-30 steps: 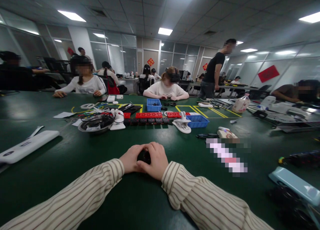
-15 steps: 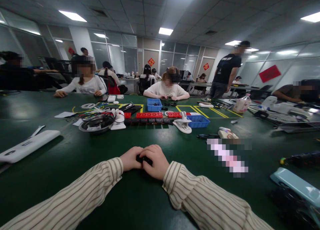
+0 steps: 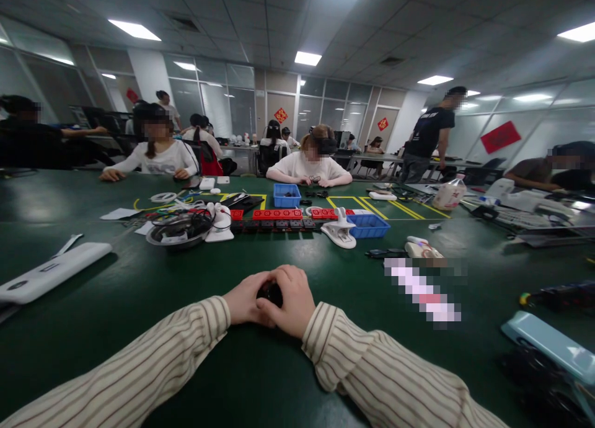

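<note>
Both my hands rest together on the green table (image 3: 116, 304) just in front of me, striped sleeves reaching to the wrists. My left hand (image 3: 245, 301) and my right hand (image 3: 290, 299) are curled around a small black object (image 3: 270, 293) held between them. Only a dark patch of it shows between the fingers, so I cannot make out what it is.
Beyond my hands lie a row of red and black blocks (image 3: 276, 215), two blue bins (image 3: 286, 195), a white clip stand (image 3: 339, 231) and a round tray of cables (image 3: 179, 229). A white flat device (image 3: 51, 271) lies left, a light blue case (image 3: 548, 347) right. Several people sit across; one stands at right.
My hands stay joined on the dark object, fingers shifting slightly around it. The standing person at the back has walked further to the right.
</note>
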A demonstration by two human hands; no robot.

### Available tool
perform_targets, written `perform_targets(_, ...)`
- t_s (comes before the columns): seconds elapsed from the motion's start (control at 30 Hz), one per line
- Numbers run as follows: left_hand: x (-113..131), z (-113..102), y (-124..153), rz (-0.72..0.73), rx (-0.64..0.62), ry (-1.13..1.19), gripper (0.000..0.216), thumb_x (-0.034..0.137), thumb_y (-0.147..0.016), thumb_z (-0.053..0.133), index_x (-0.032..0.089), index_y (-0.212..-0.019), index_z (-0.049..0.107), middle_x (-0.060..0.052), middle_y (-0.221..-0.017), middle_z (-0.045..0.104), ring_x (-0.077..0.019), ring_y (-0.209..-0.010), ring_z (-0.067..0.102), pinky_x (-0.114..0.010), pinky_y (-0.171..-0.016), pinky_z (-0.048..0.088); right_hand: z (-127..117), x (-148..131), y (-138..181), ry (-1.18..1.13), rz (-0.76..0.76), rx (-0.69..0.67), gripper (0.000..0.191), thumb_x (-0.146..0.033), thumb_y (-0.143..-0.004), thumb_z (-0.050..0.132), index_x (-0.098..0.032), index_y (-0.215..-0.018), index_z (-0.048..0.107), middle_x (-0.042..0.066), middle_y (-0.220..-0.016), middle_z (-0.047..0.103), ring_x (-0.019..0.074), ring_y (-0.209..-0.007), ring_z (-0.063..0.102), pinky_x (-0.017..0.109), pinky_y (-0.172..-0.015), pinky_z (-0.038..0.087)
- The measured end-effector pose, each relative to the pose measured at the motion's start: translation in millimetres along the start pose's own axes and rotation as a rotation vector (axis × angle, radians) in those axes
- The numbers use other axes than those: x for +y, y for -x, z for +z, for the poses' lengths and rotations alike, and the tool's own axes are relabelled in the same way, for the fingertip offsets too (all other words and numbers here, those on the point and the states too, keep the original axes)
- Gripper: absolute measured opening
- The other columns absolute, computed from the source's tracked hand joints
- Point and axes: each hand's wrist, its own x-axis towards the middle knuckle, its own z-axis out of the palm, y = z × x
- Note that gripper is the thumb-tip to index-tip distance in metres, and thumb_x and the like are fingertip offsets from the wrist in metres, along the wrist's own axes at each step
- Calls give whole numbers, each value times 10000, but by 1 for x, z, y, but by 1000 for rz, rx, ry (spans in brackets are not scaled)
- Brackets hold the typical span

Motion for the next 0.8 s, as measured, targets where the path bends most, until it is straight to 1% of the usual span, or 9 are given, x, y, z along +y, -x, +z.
perform_targets(0.03,3,4,0,-52,42,-78,673,377,-451,767,172,-1036,503,-52,-1006,562,-259,-923,528,-369,-837,414,2,1,0,49,53,-9,334,-419,-677,616,-170,-877,518,59,-890,536,206,-854,473,363,-782,355)
perform_targets(0.1,7,12,1,-160,93,-238,575,416,-478,744,173,-949,522,-56,-913,580,-267,-865,543,-392,-814,406,7,4,-1,115,117,-61,353,-470,-690,609,-170,-851,515,50,-854,518,199,-815,471,349,-740,364)
perform_targets(0.2,9,18,2,-217,72,-324,381,412,-579,673,185,-850,530,-42,-827,595,-247,-801,561,-371,-767,407,11,9,-2,119,112,-142,288,-437,-741,578,-170,-830,514,34,-827,499,174,-781,474,318,-716,373)
perform_targets(0.37,-2,10,0,-118,32,-181,316,303,-591,657,182,-867,561,-14,-856,617,-219,-809,564,-316,-750,406,8,11,-4,50,-24,-186,168,-288,-753,567,-172,-869,535,37,-867,516,172,-839,471,302,-750,365)
perform_targets(0.43,-8,7,-2,-78,-2,-124,244,254,-593,643,172,-811,569,3,-820,610,-200,-782,560,-283,-721,410,6,10,-4,37,-77,-198,130,-205,-740,535,-176,-867,542,32,-864,532,168,-836,465,297,-746,354)
perform_targets(0.53,-14,4,-4,-51,-37,-109,145,199,-577,636,157,-687,551,27,-710,573,-170,-710,545,-252,-675,406,5,7,-4,15,-153,-203,124,-120,-691,497,-180,-788,546,13,-816,547,156,-807,459,294,-741,332)
perform_targets(0.67,-17,2,-4,-38,-72,-122,154,210,-547,669,155,-646,565,37,-657,534,-165,-687,529,-247,-655,401,9,7,-3,-26,-216,-208,68,-113,-655,505,-176,-665,528,-6,-736,548,145,-761,460,298,-741,314)
perform_targets(0.73,-18,1,-3,-23,-97,-133,185,227,-554,679,160,-705,596,29,-701,554,-175,-722,532,-260,-684,402,12,9,-3,-61,-226,-195,53,-149,-687,519,-175,-640,523,-10,-709,553,144,-750,461,301,-748,312)
perform_targets(0.8,-18,0,-3,-8,-115,-143,254,265,-563,694,165,-783,617,15,-764,582,-189,-763,536,-289,-735,399,14,11,-2,-98,-234,-182,120,-200,-744,514,-175,-626,522,-11,-688,561,145,-754,463,302,-756,313)
